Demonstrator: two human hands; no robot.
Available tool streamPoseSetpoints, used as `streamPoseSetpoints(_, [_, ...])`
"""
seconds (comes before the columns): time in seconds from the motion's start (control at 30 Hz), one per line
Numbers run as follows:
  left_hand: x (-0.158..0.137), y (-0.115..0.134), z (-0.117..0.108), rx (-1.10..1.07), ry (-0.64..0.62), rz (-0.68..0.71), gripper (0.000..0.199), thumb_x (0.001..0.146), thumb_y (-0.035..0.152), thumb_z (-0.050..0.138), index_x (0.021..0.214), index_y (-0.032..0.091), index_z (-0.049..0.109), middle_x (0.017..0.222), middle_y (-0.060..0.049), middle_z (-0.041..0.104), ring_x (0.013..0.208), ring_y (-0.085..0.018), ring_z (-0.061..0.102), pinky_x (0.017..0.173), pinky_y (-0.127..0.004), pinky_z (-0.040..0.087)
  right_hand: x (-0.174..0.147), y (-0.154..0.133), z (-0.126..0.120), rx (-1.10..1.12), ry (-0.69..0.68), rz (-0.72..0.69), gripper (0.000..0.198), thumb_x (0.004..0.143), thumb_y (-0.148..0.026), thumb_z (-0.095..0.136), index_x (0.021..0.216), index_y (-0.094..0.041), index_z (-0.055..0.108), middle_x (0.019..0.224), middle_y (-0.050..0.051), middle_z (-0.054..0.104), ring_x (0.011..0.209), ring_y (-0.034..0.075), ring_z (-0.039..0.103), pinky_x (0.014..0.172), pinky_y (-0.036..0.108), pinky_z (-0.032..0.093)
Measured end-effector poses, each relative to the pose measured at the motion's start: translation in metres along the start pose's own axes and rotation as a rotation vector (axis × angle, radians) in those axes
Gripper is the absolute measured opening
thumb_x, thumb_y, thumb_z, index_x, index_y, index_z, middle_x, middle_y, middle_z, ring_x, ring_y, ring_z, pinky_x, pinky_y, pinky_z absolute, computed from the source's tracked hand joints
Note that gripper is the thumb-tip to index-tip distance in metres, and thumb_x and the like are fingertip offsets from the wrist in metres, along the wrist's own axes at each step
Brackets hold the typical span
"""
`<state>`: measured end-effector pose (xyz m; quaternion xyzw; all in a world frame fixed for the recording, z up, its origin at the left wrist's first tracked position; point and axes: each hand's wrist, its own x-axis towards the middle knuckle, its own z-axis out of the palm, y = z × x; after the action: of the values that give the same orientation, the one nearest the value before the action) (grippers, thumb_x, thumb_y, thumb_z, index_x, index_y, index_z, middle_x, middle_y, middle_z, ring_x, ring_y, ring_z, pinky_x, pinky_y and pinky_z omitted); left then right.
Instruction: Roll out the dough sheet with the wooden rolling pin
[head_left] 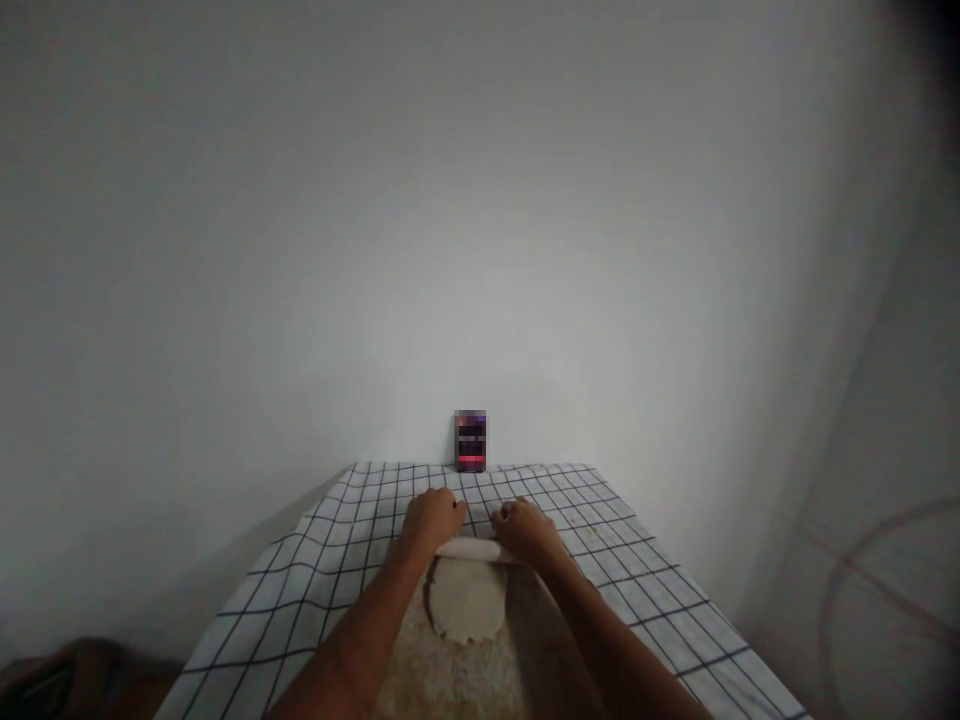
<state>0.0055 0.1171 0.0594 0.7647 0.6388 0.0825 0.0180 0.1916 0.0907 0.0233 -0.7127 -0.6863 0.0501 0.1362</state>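
A pale rolling pin (474, 549) lies crosswise at the far edge of a flat, roundish sheet of dough (469, 600). My left hand (435, 518) is closed with curled fingers over the pin's left end. Over its right end is my right hand (525, 528), closed in the same way. The pin's ends are hidden under the hands. Beneath the dough is a floury, brownish board (450, 680), partly covered by my forearms. The dough's left edge looks slightly uneven.
A white cloth with dark grid lines (292, 590) covers the table. At its far end a small upright phone-like object (471, 441), blurred out, leans near the plain wall (480, 250). A dark brownish thing (67, 675) sits low at the left.
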Motion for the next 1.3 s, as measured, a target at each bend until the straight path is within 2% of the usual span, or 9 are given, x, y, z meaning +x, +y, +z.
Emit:
streamPoseSetpoints(0.2, [-0.029, -0.001, 0.000, -0.017, 0.011, 0.010, 0.045, 0.109, 0.041, 0.047, 0.118, 0.021, 0.087, 0.126, -0.016, 0.088, 0.120, -0.031, 0.082, 0.100, -0.040, 0.060, -0.040, -0.003, -0.003, -0.169, 0.033, -0.124, 0.032, 0.112, -0.024, 0.049, 0.120, -0.023, 0.080, 0.126, 0.016, 0.081, 0.121, 0.032, 0.077, 0.095, 0.041, 0.060])
streamPoseSetpoints(0.33, [-0.056, -0.006, 0.007, 0.001, 0.079, 0.039, 0.045, 0.112, 0.038, 0.044, 0.114, 0.023, 0.086, 0.123, -0.014, 0.088, 0.118, -0.029, 0.082, 0.098, -0.038, 0.058, -0.071, -0.005, -0.005, -0.303, 0.072, -0.236, 0.035, 0.111, -0.016, 0.046, 0.125, -0.022, 0.077, 0.122, 0.016, 0.082, 0.113, 0.032, 0.079, 0.093, 0.044, 0.061])
streamPoseSetpoints(0.47, [-0.088, -0.011, 0.015, 0.018, 0.154, 0.149, 0.042, 0.113, 0.030, 0.043, 0.118, 0.021, 0.084, 0.120, -0.013, 0.088, 0.117, -0.030, 0.081, 0.099, -0.039, 0.056, -0.099, -0.010, -0.008, -0.207, 0.127, -0.241, 0.033, 0.113, -0.020, 0.047, 0.120, -0.024, 0.079, 0.130, 0.015, 0.082, 0.126, 0.032, 0.076, 0.103, 0.047, 0.058])
streamPoseSetpoints(0.57, [-0.108, -0.012, 0.019, -0.040, 0.253, 0.186, 0.040, 0.114, 0.030, 0.045, 0.118, 0.022, 0.084, 0.123, -0.013, 0.087, 0.120, -0.030, 0.079, 0.112, -0.043, 0.053, -0.116, -0.014, -0.004, -0.115, 0.158, -0.161, 0.037, 0.116, -0.027, 0.044, 0.118, -0.026, 0.082, 0.132, 0.014, 0.083, 0.127, 0.032, 0.076, 0.104, 0.048, 0.058])
streamPoseSetpoints(0.77, [-0.147, -0.018, 0.035, -0.115, 0.427, 0.247, 0.039, 0.113, 0.035, 0.048, 0.127, 0.025, 0.083, 0.145, -0.010, 0.082, 0.140, -0.031, 0.071, 0.128, -0.051, 0.049, -0.149, -0.010, 0.017, 0.037, 0.214, -0.058, 0.042, 0.117, -0.042, 0.045, 0.137, -0.033, 0.081, 0.160, 0.010, 0.071, 0.155, 0.037, 0.058, 0.124, 0.059, 0.046])
streamPoseSetpoints(0.97, [-0.187, -0.034, 0.072, -0.088, 0.612, 0.301, 0.049, 0.110, 0.036, 0.049, 0.152, 0.031, 0.074, 0.162, -0.008, 0.072, 0.156, -0.035, 0.061, 0.131, -0.056, 0.053, -0.178, -0.005, 0.036, 0.019, 0.244, -0.106, 0.052, 0.114, -0.053, 0.051, 0.157, -0.032, 0.071, 0.173, 0.009, 0.059, 0.159, 0.039, 0.054, 0.132, 0.059, 0.040])
streamPoseSetpoints(1.03, [-0.191, -0.034, 0.070, -0.092, 0.568, 0.281, 0.052, 0.109, 0.038, 0.050, 0.156, 0.033, 0.071, 0.165, -0.007, 0.069, 0.158, -0.037, 0.059, 0.132, -0.058, 0.052, -0.180, -0.008, 0.035, -0.008, 0.251, -0.090, 0.053, 0.114, -0.053, 0.051, 0.159, -0.032, 0.069, 0.175, 0.010, 0.057, 0.161, 0.038, 0.053, 0.132, 0.060, 0.039])
streamPoseSetpoints(1.2, [-0.176, -0.020, 0.035, -0.118, 0.220, 0.170, 0.055, 0.110, 0.054, 0.051, 0.161, 0.039, 0.067, 0.174, -0.005, 0.060, 0.162, -0.047, 0.050, 0.140, -0.072, 0.031, -0.162, -0.013, 0.015, -0.039, 0.159, -0.052, 0.055, 0.117, -0.055, 0.047, 0.163, -0.031, 0.064, 0.180, 0.012, 0.049, 0.166, 0.035, 0.045, 0.132, 0.056, 0.037])
streamPoseSetpoints(1.3, [-0.159, -0.011, 0.017, -0.100, 0.175, 0.171, 0.055, 0.114, 0.051, 0.041, 0.159, 0.034, 0.067, 0.172, -0.009, 0.062, 0.160, -0.043, 0.052, 0.141, -0.074, 0.023, -0.144, -0.014, 0.002, -0.085, 0.109, -0.071, 0.045, 0.117, -0.048, 0.048, 0.155, -0.036, 0.071, 0.173, 0.012, 0.058, 0.162, 0.037, 0.049, 0.129, 0.060, 0.038])
